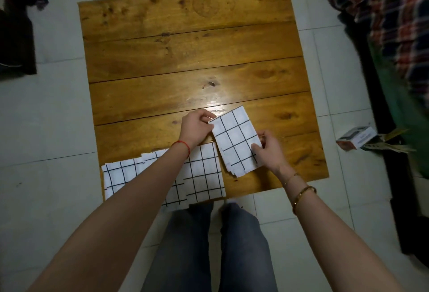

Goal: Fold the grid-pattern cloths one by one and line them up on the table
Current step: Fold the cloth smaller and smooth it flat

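Observation:
A folded white cloth with a black grid [235,139] lies tilted on the wooden table [190,50], near its front right. My left hand [196,127] pinches its far left corner. My right hand [270,149] grips its right edge, thumb on top. Along the table's front edge lie more folded grid cloths side by side: one at the left [119,177] and one in the middle [204,175], with another between them partly hidden under my left forearm.
The table stands on a white tiled floor. A small box [356,137] and some papers lie on the floor to the right. Plaid fabric [392,13] hangs at the right edge, dark items [16,36] at the left. My legs are below the table's front edge.

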Demonstrator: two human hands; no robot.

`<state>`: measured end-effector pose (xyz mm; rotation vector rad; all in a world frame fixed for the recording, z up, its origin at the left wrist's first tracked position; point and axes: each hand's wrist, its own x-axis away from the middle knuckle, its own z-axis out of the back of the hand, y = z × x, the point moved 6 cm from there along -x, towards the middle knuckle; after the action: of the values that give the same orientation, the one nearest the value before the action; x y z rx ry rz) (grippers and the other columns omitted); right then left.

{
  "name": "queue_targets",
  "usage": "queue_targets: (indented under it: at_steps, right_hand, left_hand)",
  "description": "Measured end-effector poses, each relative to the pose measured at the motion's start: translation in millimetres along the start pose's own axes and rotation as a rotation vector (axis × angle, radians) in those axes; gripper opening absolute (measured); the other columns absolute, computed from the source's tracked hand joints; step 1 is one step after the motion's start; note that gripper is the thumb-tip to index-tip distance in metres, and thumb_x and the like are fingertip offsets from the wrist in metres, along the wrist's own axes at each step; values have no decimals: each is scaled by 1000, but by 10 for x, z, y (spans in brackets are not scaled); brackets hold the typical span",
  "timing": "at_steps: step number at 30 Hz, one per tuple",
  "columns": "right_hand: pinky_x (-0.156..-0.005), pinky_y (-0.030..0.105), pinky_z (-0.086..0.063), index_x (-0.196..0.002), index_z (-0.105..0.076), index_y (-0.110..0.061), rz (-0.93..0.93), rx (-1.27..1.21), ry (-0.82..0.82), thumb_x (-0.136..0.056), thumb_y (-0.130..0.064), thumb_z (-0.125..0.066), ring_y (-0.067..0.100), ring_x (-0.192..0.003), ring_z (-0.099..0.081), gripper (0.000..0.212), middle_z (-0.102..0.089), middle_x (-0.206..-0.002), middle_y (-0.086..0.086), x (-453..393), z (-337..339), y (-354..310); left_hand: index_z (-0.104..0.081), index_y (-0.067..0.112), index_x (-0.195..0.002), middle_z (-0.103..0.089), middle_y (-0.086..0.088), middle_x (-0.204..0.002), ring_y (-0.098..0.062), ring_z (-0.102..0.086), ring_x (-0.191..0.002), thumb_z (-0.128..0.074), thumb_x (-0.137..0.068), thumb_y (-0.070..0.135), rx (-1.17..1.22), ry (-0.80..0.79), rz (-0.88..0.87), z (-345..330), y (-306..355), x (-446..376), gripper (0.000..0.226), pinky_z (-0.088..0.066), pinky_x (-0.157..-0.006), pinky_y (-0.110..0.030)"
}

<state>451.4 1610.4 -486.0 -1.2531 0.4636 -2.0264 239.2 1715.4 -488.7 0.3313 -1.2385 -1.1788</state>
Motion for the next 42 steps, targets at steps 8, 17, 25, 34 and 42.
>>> queue_targets:
  at_steps: [8, 17, 25, 34, 42]
  right_hand:
    - [-76, 31, -49, -113, -53, -8, -11, 127, 12, -86, -6, -58, 22, -91, -60, 27, -66, -103, 9, 272, -130, 490]
    - [-70, 41, -55, -111, -48, -10, 82, 523, 42, -90, -20, -56, 30, -82, -62, 24, -63, -96, 12, 385, -249, 634]
    - [-89, 36, -42, -121, -55, -4, 288, 723, 257, -94, -19, -48, 27, -106, -48, 32, -54, -116, 15, 520, -139, 642]
    - [-90, 37, -45, -138, -42, -5, 314, 682, 111, -95, -9, -43, 30, -106, -50, 43, -48, -123, 17, 465, -181, 766]
    - [-84, 35, -45, -144, -33, -2, 354, 688, 71, -91, -4, -45, 29, -102, -52, 54, -45, -125, 18, 565, -315, 781]
  left_hand:
    - [-72, 16, -91, -62, 6, -73, -2, -55, -66, -58, -79, -4, -208, 13, -54, -382, -259, 277, 27, -44, -67, -12]
    - [-68, 13, -110, -69, -4, -101, -18, -61, -94, -60, -82, 0, -431, 51, -191, -517, -322, 446, 32, -51, -86, -30]
    - [-59, 10, -124, -61, -8, -119, -25, -55, -103, -52, -90, 11, -772, 298, -221, -795, -460, 1301, 35, -43, -83, -35]
    - [-46, 7, -139, -55, -10, -127, -24, -54, -109, -63, -84, 13, -893, 287, 1, -1258, -769, 1730, 57, -47, -84, -33]
    - [-24, 8, -150, -37, -11, -144, -25, -42, -125, -51, -94, 11, -914, 199, 69, -1309, -935, 1724, 62, -39, -99, -34]
